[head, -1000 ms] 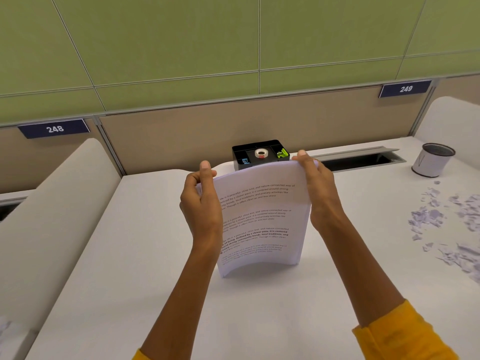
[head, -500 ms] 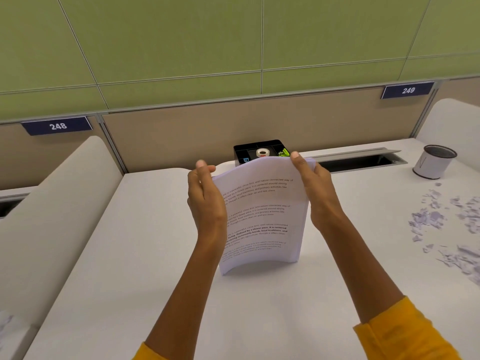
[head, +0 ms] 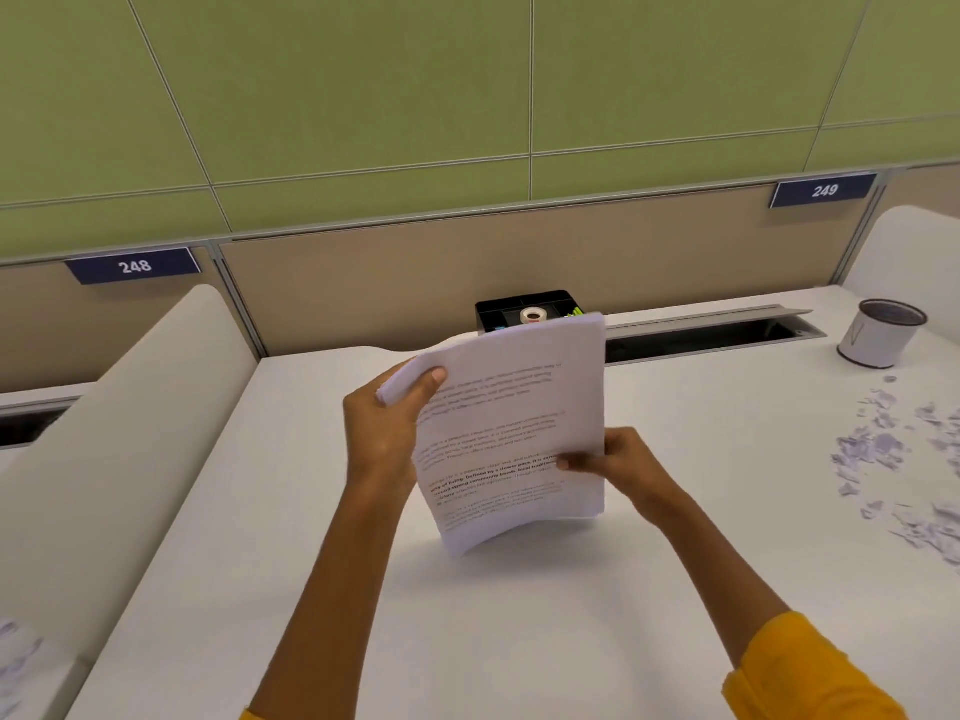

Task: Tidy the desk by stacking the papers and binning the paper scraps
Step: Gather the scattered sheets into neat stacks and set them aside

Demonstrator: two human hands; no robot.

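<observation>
1. Reaching forward from the near edge, two bare forearms with mustard-yellow cuffs extend over the white laminate desk (head: 322, 589).
2. The right hand (head: 621, 467), on the nearer side, pinches the right edge of the white printed paper stack (head: 511, 433) about two-thirds of the way down, thumb laid on the printed face and fingers curled behind.
3. The left hand (head: 382, 433) grips the stack's upper left corner, thumb pressed on the front sheet, remaining fingers wrapped behind and hidden.
4. The stack stands tilted, its lower edge at or just above the desk near the centre; contact cannot be told. Its sheets bow slightly.
5. To the right, well apart from the stack, torn white paper scraps (head: 878, 454) lie scattered on the desk.
6. Beyond the scraps stands a small white cylindrical bin with a dark rim (head: 878, 335), upright.
7. Behind the stack's top edge sits a black plastic desk organiser (head: 519, 304) holding a roll of tape (head: 533, 315).
8. A grey open cable trough (head: 711, 335) runs along the desk's far edge.
9. Farthest, the beige-and-green partition wall carries navy number plates reading 248 (head: 134, 265) and 249 (head: 823, 190).
</observation>
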